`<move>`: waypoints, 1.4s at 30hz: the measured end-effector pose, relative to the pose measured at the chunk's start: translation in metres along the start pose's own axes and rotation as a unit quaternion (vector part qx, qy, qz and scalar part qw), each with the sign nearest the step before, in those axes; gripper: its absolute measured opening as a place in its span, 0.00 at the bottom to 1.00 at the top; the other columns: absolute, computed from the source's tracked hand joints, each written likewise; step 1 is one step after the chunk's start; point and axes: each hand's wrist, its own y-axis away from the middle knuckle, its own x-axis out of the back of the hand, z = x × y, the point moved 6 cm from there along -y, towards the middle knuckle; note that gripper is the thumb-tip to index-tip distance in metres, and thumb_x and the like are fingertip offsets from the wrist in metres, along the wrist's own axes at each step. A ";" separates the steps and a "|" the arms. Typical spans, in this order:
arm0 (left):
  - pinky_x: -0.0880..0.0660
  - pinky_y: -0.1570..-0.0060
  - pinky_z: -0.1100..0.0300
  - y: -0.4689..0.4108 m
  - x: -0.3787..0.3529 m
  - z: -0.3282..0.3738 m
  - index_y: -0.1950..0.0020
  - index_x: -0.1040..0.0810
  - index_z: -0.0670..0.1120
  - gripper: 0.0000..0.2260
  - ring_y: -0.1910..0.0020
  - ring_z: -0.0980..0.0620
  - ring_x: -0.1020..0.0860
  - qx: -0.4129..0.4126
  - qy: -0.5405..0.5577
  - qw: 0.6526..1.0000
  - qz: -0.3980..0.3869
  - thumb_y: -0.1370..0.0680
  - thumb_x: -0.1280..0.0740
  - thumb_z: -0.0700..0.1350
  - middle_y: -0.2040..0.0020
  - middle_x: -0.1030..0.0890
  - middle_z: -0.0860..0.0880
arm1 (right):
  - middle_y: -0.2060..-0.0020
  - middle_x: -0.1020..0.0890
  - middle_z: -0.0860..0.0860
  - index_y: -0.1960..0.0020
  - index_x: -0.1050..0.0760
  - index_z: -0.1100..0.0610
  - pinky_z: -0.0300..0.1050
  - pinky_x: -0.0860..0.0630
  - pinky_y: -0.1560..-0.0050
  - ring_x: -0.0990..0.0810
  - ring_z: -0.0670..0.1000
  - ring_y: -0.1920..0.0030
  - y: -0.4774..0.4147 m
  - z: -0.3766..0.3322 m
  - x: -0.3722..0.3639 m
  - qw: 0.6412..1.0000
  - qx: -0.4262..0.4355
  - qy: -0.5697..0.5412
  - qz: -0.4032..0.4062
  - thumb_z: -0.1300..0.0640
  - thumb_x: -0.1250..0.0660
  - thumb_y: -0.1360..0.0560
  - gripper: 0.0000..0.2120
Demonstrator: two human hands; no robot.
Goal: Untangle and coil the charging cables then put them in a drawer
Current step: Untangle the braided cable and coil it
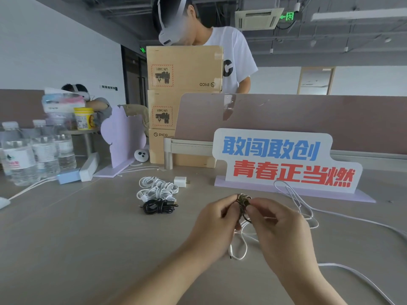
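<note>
Braided cable (243, 200) in a small coil, pinched by curled fingers of my left hand (217, 219) and right hand (277, 223), above the table (88, 227), loose white cable (308, 211) beneath, white bundle (157, 189) and black bundle (158, 206) lying further left.

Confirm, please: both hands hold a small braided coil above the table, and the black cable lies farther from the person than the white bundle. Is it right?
Not quite. In the head view the black cable lies nearer to the person than the white bundle, not farther. The rest stands: the left hand and the right hand hold the small braided coil above the table.
</note>
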 end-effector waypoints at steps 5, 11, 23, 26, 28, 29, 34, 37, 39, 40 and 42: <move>0.35 0.65 0.59 -0.001 0.004 -0.003 0.53 0.21 0.44 0.11 0.73 0.56 0.31 0.010 -0.012 1.000 0.016 0.20 0.43 0.42 0.71 0.28 0.51 | 0.67 0.20 0.39 0.56 0.19 0.54 0.23 0.33 0.61 0.22 0.39 0.64 0.000 0.000 -0.002 0.996 0.054 0.054 0.047 0.65 0.29 0.29 0.07; 0.36 0.67 0.61 0.000 0.001 -0.001 0.57 0.24 0.41 0.12 0.74 0.59 0.31 0.004 -0.047 0.999 -0.006 0.19 0.44 0.42 0.75 0.29 0.54 | 0.73 0.20 0.45 0.66 0.19 0.55 0.32 0.32 0.64 0.24 0.46 0.69 -0.004 0.003 0.001 0.992 0.079 0.093 0.030 0.66 0.28 0.32 0.08; 0.33 0.68 0.63 0.000 -0.008 -0.009 0.62 0.27 0.41 0.12 0.71 0.54 0.29 0.019 -0.092 0.995 -0.039 0.21 0.44 0.41 0.70 0.24 0.51 | 0.73 0.31 0.50 0.72 0.36 0.57 0.39 0.43 0.72 0.37 0.49 0.71 -0.004 -0.001 -0.007 0.967 0.051 0.245 -0.047 0.65 0.36 0.32 0.14; 0.33 0.68 0.63 0.000 -0.007 -0.008 0.65 0.27 0.46 0.13 0.72 0.54 0.29 0.011 -0.108 0.994 -0.032 0.21 0.44 0.41 0.70 0.24 0.52 | 0.71 0.31 0.50 0.71 0.38 0.57 0.39 0.44 0.72 0.39 0.47 0.71 -0.003 -0.007 -0.005 0.965 0.038 0.255 -0.051 0.65 0.38 0.32 0.13; 0.34 0.69 0.62 -0.001 -0.006 -0.012 0.67 0.28 0.47 0.13 0.72 0.54 0.29 0.024 -0.104 0.994 -0.027 0.22 0.44 0.40 0.72 0.26 0.53 | 0.68 0.29 0.51 0.68 0.35 0.58 0.38 0.45 0.72 0.37 0.51 0.68 -0.004 -0.009 -0.006 0.960 0.041 0.267 -0.073 0.65 0.39 0.32 0.09; 0.35 0.70 0.62 -0.001 -0.005 -0.013 0.67 0.27 0.47 0.13 0.73 0.53 0.30 0.033 -0.099 0.994 -0.026 0.23 0.43 0.41 0.73 0.26 0.53 | 0.68 0.29 0.51 0.67 0.34 0.58 0.38 0.44 0.72 0.36 0.52 0.67 -0.004 -0.009 -0.007 0.958 0.042 0.269 -0.087 0.65 0.40 0.32 0.07; 0.35 0.69 0.63 0.000 -0.010 -0.010 0.68 0.27 0.53 0.15 0.73 0.58 0.30 0.014 -0.175 0.980 -0.097 0.21 0.41 0.43 0.72 0.25 0.54 | 0.70 0.32 0.50 0.71 0.38 0.55 0.40 0.44 0.73 0.38 0.49 0.70 -0.003 -0.007 -0.007 0.952 0.063 0.280 -0.108 0.64 0.41 0.31 0.12; 0.35 0.69 0.63 0.001 -0.008 -0.011 0.63 0.25 0.45 0.12 0.72 0.55 0.30 0.037 -0.146 0.985 -0.089 0.21 0.42 0.43 0.72 0.25 0.54 | 0.71 0.28 0.50 0.70 0.30 0.57 0.40 0.41 0.72 0.34 0.50 0.70 -0.005 0.002 -0.007 0.962 0.061 0.248 -0.097 0.65 0.39 0.30 0.11; 0.35 0.68 0.63 0.001 -0.006 -0.008 0.63 0.24 0.43 0.12 0.72 0.56 0.30 0.049 -0.108 0.991 -0.068 0.21 0.42 0.42 0.72 0.26 0.53 | 0.73 0.26 0.50 0.70 0.25 0.58 0.38 0.38 0.70 0.32 0.49 0.71 -0.006 0.005 -0.008 0.974 0.062 0.203 -0.082 0.64 0.35 0.29 0.11; 0.35 0.68 0.64 0.002 -0.004 -0.008 0.64 0.24 0.45 0.13 0.71 0.56 0.30 0.056 -0.078 0.994 -0.056 0.21 0.41 0.42 0.71 0.26 0.52 | 0.74 0.26 0.51 0.70 0.24 0.58 0.37 0.37 0.69 0.32 0.49 0.72 -0.006 0.006 -0.008 0.978 0.061 0.183 -0.072 0.64 0.33 0.29 0.11; 0.33 0.67 0.65 0.002 -0.002 -0.010 0.62 0.19 0.47 0.14 0.69 0.55 0.28 0.094 0.014 0.995 -0.040 0.21 0.40 0.41 0.69 0.27 0.51 | 0.76 0.26 0.51 0.71 0.23 0.57 0.37 0.36 0.69 0.31 0.49 0.73 -0.004 0.006 -0.009 0.986 0.052 0.153 -0.046 0.62 0.31 0.30 0.11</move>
